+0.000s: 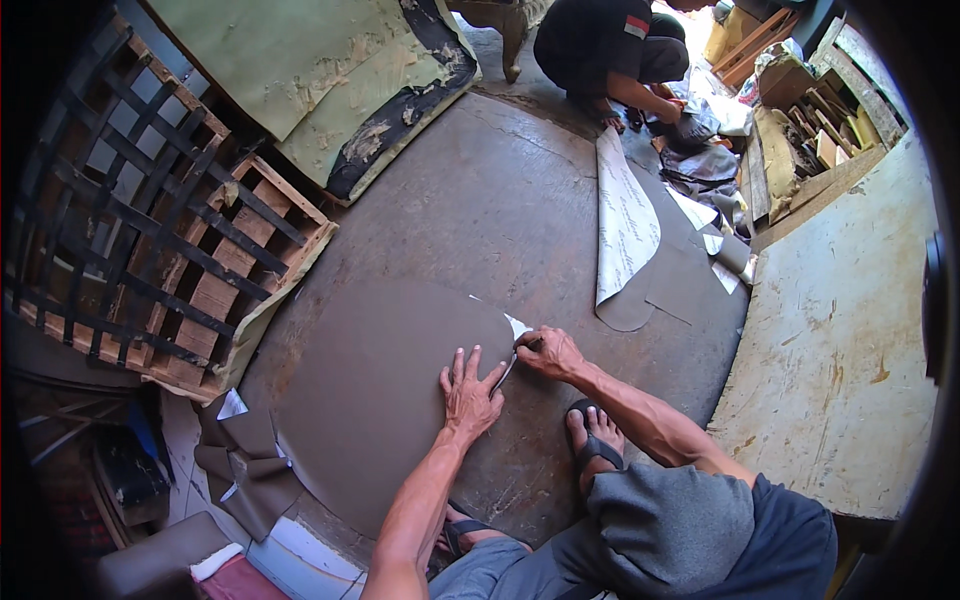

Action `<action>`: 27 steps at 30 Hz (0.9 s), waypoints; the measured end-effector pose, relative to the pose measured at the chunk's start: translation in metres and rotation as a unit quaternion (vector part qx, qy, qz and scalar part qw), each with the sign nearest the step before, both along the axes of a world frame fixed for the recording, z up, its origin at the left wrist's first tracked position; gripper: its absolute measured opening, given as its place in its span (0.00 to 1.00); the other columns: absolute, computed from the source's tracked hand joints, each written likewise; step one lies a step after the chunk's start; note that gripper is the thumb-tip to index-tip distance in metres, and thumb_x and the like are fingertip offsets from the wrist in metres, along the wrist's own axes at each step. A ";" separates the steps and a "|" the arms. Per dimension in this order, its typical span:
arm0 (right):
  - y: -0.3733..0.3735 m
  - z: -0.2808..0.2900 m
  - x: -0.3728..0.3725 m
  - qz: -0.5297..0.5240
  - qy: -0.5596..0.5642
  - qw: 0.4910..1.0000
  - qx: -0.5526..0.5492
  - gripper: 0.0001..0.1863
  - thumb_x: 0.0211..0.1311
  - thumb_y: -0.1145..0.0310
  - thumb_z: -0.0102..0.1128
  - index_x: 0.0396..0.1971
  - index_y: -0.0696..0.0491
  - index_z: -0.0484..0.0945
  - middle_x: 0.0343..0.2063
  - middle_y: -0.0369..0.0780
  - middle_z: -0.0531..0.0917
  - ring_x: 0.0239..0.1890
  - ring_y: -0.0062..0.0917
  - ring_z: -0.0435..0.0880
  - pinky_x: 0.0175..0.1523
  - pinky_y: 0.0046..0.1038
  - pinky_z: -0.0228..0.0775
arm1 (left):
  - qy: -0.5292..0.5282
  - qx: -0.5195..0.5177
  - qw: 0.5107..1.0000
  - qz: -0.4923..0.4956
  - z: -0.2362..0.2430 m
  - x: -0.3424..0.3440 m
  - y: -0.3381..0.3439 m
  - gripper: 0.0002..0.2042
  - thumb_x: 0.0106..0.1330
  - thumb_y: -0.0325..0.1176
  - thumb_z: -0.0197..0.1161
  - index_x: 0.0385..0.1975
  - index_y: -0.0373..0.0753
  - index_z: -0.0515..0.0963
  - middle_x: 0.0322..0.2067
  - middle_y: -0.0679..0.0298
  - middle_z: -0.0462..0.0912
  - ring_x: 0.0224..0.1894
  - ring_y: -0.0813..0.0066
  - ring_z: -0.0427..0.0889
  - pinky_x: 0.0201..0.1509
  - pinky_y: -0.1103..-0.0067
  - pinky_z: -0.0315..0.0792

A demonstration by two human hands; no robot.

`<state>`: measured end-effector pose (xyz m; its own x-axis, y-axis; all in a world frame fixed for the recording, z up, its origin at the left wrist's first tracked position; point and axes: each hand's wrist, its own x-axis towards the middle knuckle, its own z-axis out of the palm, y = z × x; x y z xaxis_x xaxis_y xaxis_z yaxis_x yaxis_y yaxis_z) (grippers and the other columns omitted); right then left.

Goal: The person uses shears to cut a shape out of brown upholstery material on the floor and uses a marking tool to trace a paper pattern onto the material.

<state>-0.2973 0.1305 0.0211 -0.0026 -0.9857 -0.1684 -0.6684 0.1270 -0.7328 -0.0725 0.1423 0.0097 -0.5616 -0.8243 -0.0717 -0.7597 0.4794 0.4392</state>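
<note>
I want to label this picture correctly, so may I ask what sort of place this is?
Probably an upholstery workshop: there is a strap-laced wooden frame, a carved furniture leg, and a large brown sheet under the left hand.

Matt sheet (leather-like), rough wooden frame

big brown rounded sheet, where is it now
In the head view, the big brown rounded sheet lies on the floor left of centre, under the left hand, right of the strapped wooden frame.
</note>
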 end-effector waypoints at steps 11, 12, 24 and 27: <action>0.010 -0.005 0.006 0.007 0.008 1.000 -0.005 0.15 0.57 0.58 0.60 0.39 0.51 0.87 0.31 0.49 0.85 0.38 0.41 0.83 0.46 0.39 0.76 | 0.010 0.018 1.000 -0.001 -0.001 0.006 -0.001 0.27 0.56 0.38 0.64 0.60 0.60 0.77 0.72 0.52 0.58 0.74 0.46 0.50 0.73 0.50 0.44; 0.012 -0.005 0.008 0.027 -0.004 1.000 -0.010 0.15 0.57 0.58 0.60 0.39 0.51 0.87 0.31 0.49 0.85 0.38 0.41 0.82 0.46 0.39 0.76 | 0.010 0.018 1.000 -0.001 -0.002 0.007 -0.001 0.27 0.56 0.38 0.64 0.60 0.61 0.77 0.72 0.52 0.57 0.75 0.46 0.49 0.73 0.50 0.44; 0.017 -0.010 0.010 0.037 -0.011 0.999 -0.005 0.15 0.57 0.59 0.62 0.39 0.51 0.87 0.35 0.50 0.84 0.40 0.41 0.83 0.49 0.39 0.76 | 0.009 0.029 1.000 -0.001 -0.004 0.006 -0.001 0.26 0.58 0.40 0.64 0.60 0.61 0.78 0.72 0.54 0.56 0.75 0.48 0.48 0.73 0.51 0.43; 0.020 -0.008 0.011 0.035 -0.014 0.999 -0.011 0.16 0.57 0.59 0.62 0.40 0.51 0.87 0.34 0.50 0.84 0.40 0.41 0.83 0.49 0.40 0.76 | 0.004 0.034 0.999 -0.005 0.000 0.005 -0.003 0.26 0.58 0.40 0.65 0.61 0.62 0.77 0.72 0.54 0.56 0.75 0.48 0.48 0.73 0.51 0.43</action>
<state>-0.2866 0.1505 0.0133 0.0713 -0.9866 -0.1465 -0.6543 0.0646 -0.7535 -0.0675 0.1393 0.0095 -0.5712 -0.8117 -0.1219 -0.7508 0.4566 0.4774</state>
